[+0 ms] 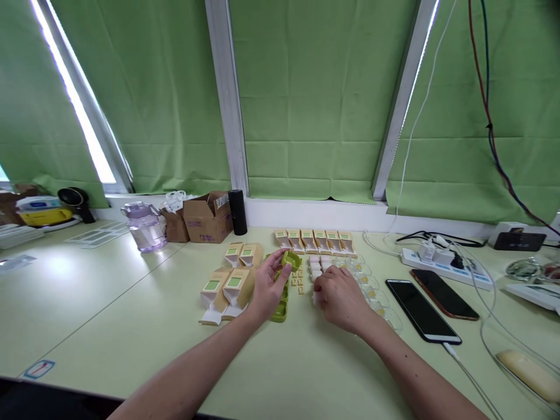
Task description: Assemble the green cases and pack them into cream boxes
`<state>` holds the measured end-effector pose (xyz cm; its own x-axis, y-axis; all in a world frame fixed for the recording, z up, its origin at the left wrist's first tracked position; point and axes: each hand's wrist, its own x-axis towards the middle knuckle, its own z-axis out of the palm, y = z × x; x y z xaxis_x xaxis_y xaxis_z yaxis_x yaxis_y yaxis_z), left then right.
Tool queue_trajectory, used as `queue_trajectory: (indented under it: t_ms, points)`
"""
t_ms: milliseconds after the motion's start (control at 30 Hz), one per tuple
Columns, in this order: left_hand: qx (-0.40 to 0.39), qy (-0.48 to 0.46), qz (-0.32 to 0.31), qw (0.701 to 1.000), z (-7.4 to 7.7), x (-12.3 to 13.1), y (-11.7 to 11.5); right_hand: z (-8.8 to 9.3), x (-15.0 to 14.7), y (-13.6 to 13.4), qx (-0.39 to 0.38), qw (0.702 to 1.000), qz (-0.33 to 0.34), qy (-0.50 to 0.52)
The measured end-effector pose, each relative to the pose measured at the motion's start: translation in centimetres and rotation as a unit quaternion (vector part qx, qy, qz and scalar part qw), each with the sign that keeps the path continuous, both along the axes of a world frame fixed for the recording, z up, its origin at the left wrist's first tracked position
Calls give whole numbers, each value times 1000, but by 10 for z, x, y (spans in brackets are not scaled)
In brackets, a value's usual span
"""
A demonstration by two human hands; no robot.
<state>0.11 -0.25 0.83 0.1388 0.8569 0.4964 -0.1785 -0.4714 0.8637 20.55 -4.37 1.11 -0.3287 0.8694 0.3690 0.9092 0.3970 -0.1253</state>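
My left hand [269, 283] is closed around a small olive-green plastic case [291, 261], held tilted above the table. Below it lies another green case [280, 311] with square compartments, partly hidden by that hand. My right hand [339, 294] reaches down to a cluster of small white blocks [315, 266], its fingertips pinched at a white block [317, 298] nearest me. The fingers cover part of this block. Between the hands lie several tiny yellowish pieces [297, 282]. Right of the blocks are rows of clear plastic cups [371, 283] with yellow centres.
Open cream cartons [234, 286] stand left of my hands, and a row of similar cartons [315, 240] stands behind. Two phones [422, 309] and a power strip [446, 268] with cables lie right. A water jug [144, 227], cardboard box [207, 219] and black cylinder [237, 212] are back left.
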Motion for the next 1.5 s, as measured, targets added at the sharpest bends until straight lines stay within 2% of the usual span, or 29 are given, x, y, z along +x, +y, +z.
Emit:
queue_trajectory:
  t_ms: [500, 833, 933, 1000, 1200, 1333, 1500]
  points:
    - [-3, -6, -27, 1000, -1, 0, -1, -6, 3, 4, -12, 999, -33, -38]
    - [-19, -4, -74, 997, -3, -1, -2, -3, 8, 5, -6, 999, -35, 13]
    - [-15, 2, -82, 996, -3, -1, -3, 1, 7, 5, 36, 997, -26, 71]
    - [-10, 0, -84, 996, -4, 0, -3, 3, 5, 3, 81, 989, 4, 122]
    - [-26, -17, -102, 994, -2, 7, -7, -6, -7, 2, 191, 942, 84, 263]
    - [-60, -6, -102, 993, -3, 14, -12, -16, -16, 2, 225, 928, 109, 277]
    - [-83, 6, -127, 988, -11, 19, -11, -22, -21, 4, 267, 915, 122, 275]
